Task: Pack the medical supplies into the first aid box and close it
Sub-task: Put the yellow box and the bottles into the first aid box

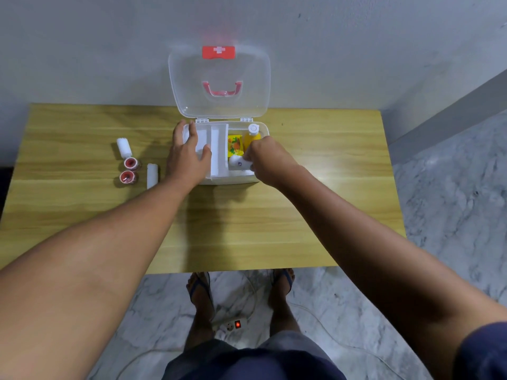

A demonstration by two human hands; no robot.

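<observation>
1. While the left hand [189, 152] rests flat, fingers spread and gripping nothing, on the white inner tray [212, 149] of the first aid box [233, 178], the right hand [263, 157] is closed around a small white bottle [238, 162] and lowers it into the box's right compartment.
2. Judgement on technique: keep the left hand pressing so the box does not slide on the surface [205, 220]; lay the bottle in the near gap, clear of the items already packed, and let go only once it sits below the rim.
3. Box appearance: white base, clear hinged lid [219, 78] standing open against the wall, red clasp with white cross, red handle. It sits at the far middle of the surface.
4. Already inside: yellow packet [235, 144] and orange-yellow bottle with white cap [253, 133].
5. Unpacked, left of the box: two white rolls [124, 147] and two red-centred rolls [130, 163].
</observation>
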